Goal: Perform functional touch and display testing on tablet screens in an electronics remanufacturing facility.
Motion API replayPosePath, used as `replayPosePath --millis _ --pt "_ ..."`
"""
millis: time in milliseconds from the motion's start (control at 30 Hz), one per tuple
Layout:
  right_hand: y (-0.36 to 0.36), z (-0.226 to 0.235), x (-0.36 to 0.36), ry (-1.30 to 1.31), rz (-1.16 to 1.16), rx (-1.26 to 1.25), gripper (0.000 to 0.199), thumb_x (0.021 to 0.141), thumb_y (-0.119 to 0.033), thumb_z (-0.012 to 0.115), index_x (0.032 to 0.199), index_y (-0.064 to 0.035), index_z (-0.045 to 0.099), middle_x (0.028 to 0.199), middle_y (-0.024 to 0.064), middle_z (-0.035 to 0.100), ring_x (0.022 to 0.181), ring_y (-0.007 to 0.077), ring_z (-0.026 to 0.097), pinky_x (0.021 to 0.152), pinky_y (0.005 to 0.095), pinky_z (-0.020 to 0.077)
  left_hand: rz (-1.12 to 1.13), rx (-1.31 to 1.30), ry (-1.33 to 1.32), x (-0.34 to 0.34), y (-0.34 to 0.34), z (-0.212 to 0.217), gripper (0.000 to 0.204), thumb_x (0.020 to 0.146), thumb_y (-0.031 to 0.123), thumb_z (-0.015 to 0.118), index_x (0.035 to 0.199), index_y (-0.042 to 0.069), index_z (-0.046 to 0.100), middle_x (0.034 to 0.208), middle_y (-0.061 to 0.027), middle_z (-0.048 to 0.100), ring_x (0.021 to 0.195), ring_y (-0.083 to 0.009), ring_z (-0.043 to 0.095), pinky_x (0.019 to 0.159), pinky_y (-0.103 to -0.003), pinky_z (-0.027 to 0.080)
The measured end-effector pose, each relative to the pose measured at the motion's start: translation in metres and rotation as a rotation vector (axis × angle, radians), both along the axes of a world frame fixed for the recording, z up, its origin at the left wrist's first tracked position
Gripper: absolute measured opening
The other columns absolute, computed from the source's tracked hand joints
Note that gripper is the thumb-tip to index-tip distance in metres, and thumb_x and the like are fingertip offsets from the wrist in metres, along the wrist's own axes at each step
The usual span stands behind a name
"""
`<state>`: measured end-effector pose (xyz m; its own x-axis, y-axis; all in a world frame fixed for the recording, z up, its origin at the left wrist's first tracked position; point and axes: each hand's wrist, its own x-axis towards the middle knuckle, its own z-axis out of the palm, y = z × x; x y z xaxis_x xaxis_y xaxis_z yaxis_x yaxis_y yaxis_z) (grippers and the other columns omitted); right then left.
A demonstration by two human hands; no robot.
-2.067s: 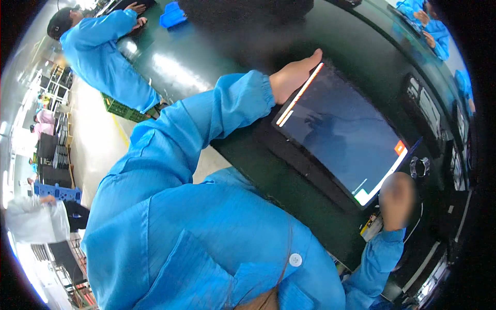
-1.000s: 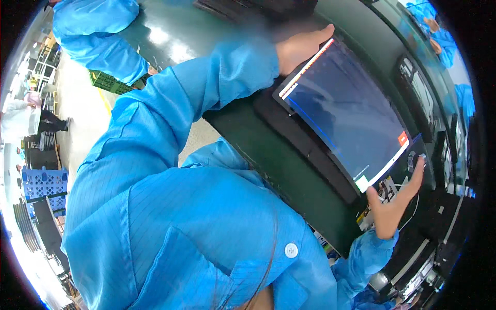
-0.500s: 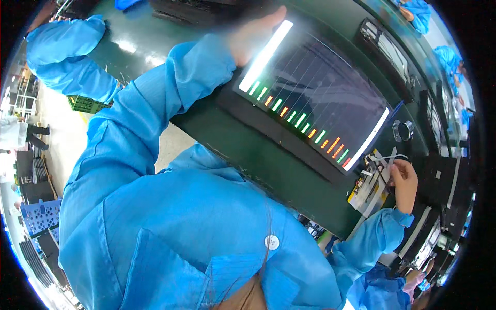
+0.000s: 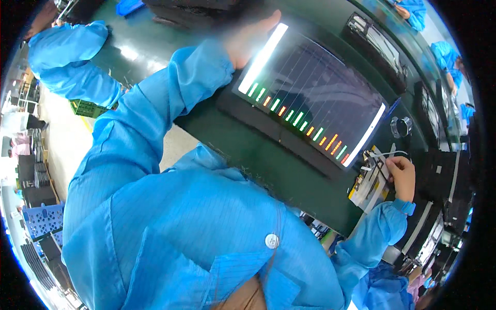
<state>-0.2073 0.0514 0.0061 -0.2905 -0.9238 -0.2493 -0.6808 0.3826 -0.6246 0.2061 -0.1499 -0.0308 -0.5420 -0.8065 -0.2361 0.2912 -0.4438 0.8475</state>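
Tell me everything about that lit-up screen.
The screen is a dark, glossy rectangle with glowing white bands at both short ends and green, orange and red bars along its near long edge. It sits slantwise in view, over a black base on the green table. The left hand, blurred, is at its left end.

The dark green tabletop (image 4: pixel 258 161) has a slanting near edge that ends in a right corner. Along this edge lies a black base (image 4: pixel 279 137), with a lit screen (image 4: pixel 316 95) apparently resting on it. By the right corner sits a pale-and-yellow flat piece (image 4: pixel 366 187) with cables. Toward the far edge lies a black-framed panel (image 4: pixel 376 45); toward the left end, a blue tray (image 4: pixel 129 6) and a dark pile (image 4: pixel 178 14).
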Motion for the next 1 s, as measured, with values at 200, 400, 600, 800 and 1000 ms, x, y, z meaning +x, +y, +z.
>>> replayPosePath --millis 200,400,600,800,1000 --pt "-0.001 -0.004 -0.005 -0.051 -0.009 -0.017 0.014 0.076 -0.014 0.063 0.08 0.0 0.063 0.063 0.0003 0.056 0.052 0.0067 0.045 0.047 0.0212 0.0346 0.154 0.129 -0.133 -0.009 0.017 0.022 0.049 0.087 0.048 0.04 0.094 0.004 0.059 0.088 -0.0085 0.064 0.074 -0.0197 0.06 0.071 -0.033 0.048" --pt "0.003 0.002 -0.003 -0.073 -0.054 0.038 0.014 0.076 -0.013 0.062 0.084 -0.0017 0.063 0.064 -0.0007 0.055 0.051 0.0057 0.045 0.044 0.0208 0.0324 0.149 0.116 -0.069 -0.009 0.018 0.018 0.047 0.087 0.049 0.042 0.092 0.005 0.059 0.086 -0.0088 0.064 0.073 -0.022 0.059 0.07 -0.034 0.048" --pt "0.036 0.028 0.051 0.034 0.283 -0.018 0.037 0.061 -0.014 0.072 0.072 -0.0067 0.037 0.06 -0.0012 0.036 0.054 0.0083 0.037 0.048 0.0224 0.0316 0.145 0.095 -0.135 -0.016 0.017 0.019 0.048 0.086 0.05 0.043 0.088 0.005 0.06 0.081 -0.0086 0.064 0.068 -0.0221 0.059 0.067 -0.034 0.048" --pt "0.035 0.005 0.097 0.302 0.199 -0.133 0.025 0.069 -0.014 0.064 0.076 -0.0033 0.042 0.064 0.0133 0.045 0.054 0.0296 0.047 0.052 0.0373 0.0394 0.143 0.134 -0.125 -0.003 0.008 0.009 0.049 0.085 0.05 0.043 0.089 0.004 0.06 0.081 -0.0088 0.065 0.07 -0.0217 0.06 0.068 -0.034 0.049" --pt "0.034 -0.006 0.09 0.17 0.07 -0.196 0.012 0.074 -0.004 0.051 0.083 -0.0016 0.043 0.065 0.0143 0.045 0.055 0.0222 0.048 0.052 0.033 0.0398 0.109 0.17 -0.04 -0.012 0.018 0.018 0.049 0.086 0.05 0.043 0.093 0.004 0.059 0.087 -0.0092 0.064 0.076 -0.0222 0.06 0.072 -0.035 0.048"
